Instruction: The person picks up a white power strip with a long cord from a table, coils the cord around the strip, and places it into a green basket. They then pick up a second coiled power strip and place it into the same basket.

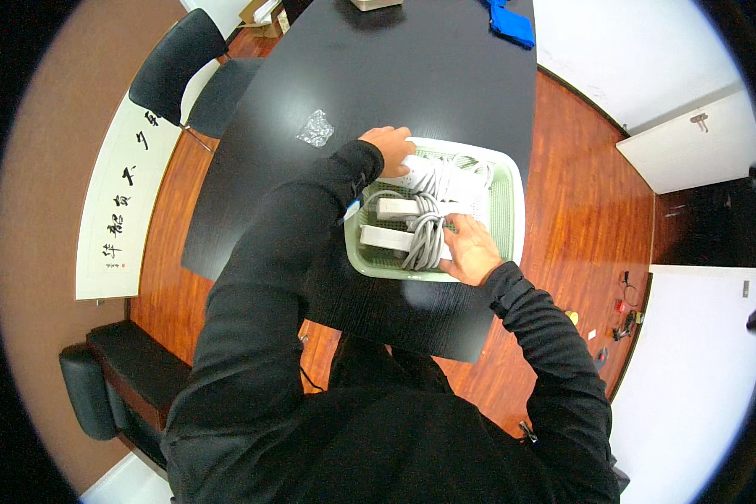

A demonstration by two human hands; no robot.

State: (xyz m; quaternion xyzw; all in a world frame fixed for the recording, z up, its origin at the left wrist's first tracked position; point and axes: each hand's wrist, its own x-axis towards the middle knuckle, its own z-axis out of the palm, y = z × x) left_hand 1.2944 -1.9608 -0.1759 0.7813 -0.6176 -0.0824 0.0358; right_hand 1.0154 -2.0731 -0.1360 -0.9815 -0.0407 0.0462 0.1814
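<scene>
A light green plastic basket (518, 208) stands on the dark table before me. Inside lie several white power strips, one (385, 238) at the near side and another (395, 208) beyond it, with a bundle of coiled grey cable (425, 242) across them. More white strips and grey cable (440, 178) fill the far part. My left hand (390, 150) is at the basket's far left corner, its fingertips by a white strip; whether it grips is unclear. My right hand (472, 251) reaches over the near right side, thumb and fingers around the end of the near strip beside the coil.
A crumpled clear plastic wrapper (315, 128) lies on the black table (416, 82), left of the basket. Blue cloth (512, 26) and a beige container (376, 4) are at the far edge. A black chair (179, 66) stands at the left; small objects lie on the floor at right.
</scene>
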